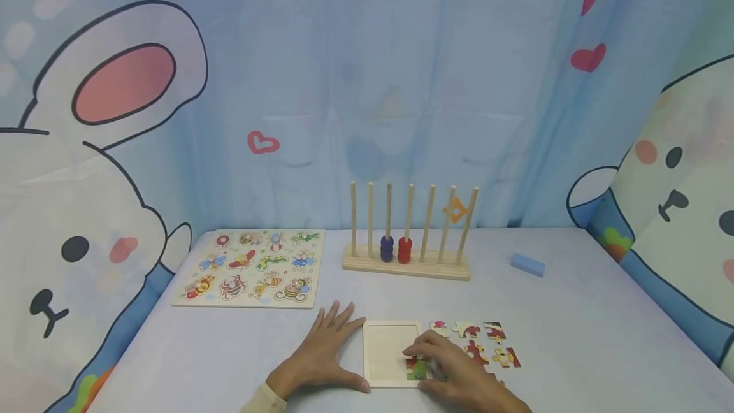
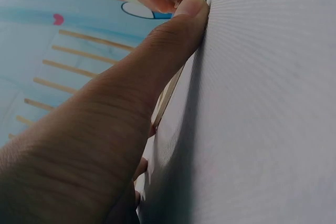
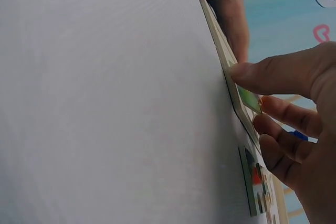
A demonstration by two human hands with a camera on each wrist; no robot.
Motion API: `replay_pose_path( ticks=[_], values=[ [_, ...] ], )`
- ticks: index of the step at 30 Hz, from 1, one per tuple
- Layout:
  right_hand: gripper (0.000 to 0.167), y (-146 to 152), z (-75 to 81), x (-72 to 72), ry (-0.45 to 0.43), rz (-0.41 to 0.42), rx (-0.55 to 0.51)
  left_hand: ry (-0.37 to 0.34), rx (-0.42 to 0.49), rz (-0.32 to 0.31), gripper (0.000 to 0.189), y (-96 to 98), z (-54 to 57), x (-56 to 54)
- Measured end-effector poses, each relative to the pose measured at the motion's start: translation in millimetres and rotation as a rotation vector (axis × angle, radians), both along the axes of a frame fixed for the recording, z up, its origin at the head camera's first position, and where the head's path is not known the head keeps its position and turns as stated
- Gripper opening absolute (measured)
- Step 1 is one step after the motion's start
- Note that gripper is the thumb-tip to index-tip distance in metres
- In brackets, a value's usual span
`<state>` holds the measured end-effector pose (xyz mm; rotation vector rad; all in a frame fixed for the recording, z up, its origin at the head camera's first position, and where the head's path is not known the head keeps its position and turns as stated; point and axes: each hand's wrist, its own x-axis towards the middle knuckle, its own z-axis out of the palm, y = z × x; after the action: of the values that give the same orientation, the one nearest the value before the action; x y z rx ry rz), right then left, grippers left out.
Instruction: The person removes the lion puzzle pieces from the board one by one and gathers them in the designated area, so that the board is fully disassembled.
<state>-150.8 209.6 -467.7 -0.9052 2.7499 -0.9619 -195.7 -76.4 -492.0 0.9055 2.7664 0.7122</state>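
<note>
A shallow square wooden puzzle tray [image 1: 392,324] lies on the table between the hands. My left hand [image 1: 323,355] has its fingers spread, index fingertip at the tray's upper left corner and thumb at the lower left. In the left wrist view that thumb [image 2: 176,22] lies against the tray's edge. Over the tray's lower right corner my right hand [image 1: 453,371] pinches a green and red puzzle piece [image 1: 417,369]. The right wrist view shows the piece [image 3: 249,99] slightly tilted between thumb and fingers. Part of it is hidden by the hand.
Several loose puzzle pieces [image 1: 496,331] lie right of the tray. Behind stands a wooden peg rack [image 1: 407,268] with blue and red beads. An insect peg board [image 1: 246,268] lies back left, a blue block [image 1: 527,264] back right. A printed curtain [image 1: 367,81] hangs behind.
</note>
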Motion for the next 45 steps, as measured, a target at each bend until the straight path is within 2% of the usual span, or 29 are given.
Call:
replay_pose_path(
  ticks=[5, 12, 23, 29, 32, 39, 45],
  values=[
    [0.041, -1, -0.7, 0.8, -0.004, -0.007, -0.007, 0.001, 0.002, -0.001, 0.106, -0.4, 1.8, 0.7],
    [0.045, -5, 0.8, 3.4, -0.084, -0.098, 0.008, 0.004, 0.003, -0.005, 0.106, 0.0, 1.3, 0.6],
    [0.031, -8, -1.0, 1.9, -0.081, -0.142, -0.098, 0.021, 0.005, -0.008, 0.106, -0.2, -2.1, -1.0],
    [0.032, -11, 1.0, 2.9, -0.067, -0.165, -0.013, 0.032, -0.006, -0.008, 0.107, 0.1, -3.4, -2.0],
    [0.035, -11, 1.3, 3.2, -0.060, -0.166, -0.001, 0.039, -0.014, -0.007, 0.107, 0.2, -4.1, -2.3],
    [0.031, -7, -2.0, 2.1, -0.096, -0.123, -0.119, 0.032, -0.017, -0.005, 0.107, 0.3, -3.8, -1.9],
    [0.027, -5, -1.7, -0.9, -0.083, -0.115, -0.156, 0.026, -0.020, -0.003, 0.107, 1.0, -2.9, -1.8]
  ],
)
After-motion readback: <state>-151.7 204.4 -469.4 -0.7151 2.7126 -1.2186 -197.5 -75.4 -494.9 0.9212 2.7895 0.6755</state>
